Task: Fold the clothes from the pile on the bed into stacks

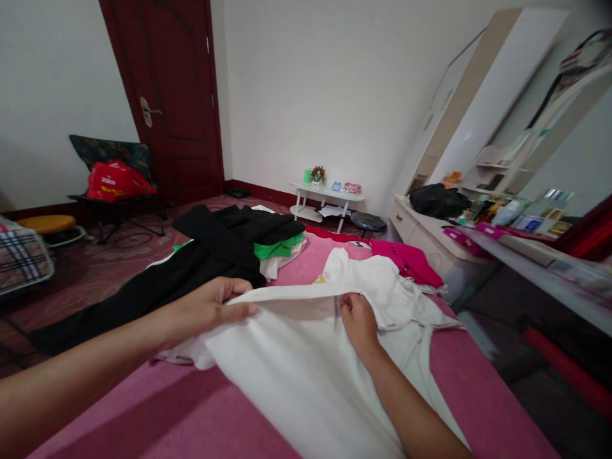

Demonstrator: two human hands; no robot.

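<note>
A white garment (296,363) lies spread on the pink bed (143,408) in front of me. My left hand (210,307) pinches its folded top edge at the left, thumb on top of the cloth. My right hand (358,322) grips the same edge further right, fingers curled into the fabric. More white cloth (382,284) lies bunched just beyond my right hand.
Black clothes (210,248) and a green piece (277,247) are piled at the bed's far left, a magenta garment (411,258) at the far right. A cluttered dresser (430,233) stands right, a small white table (327,191) by the wall, a chair with a red bag (117,182) near the door.
</note>
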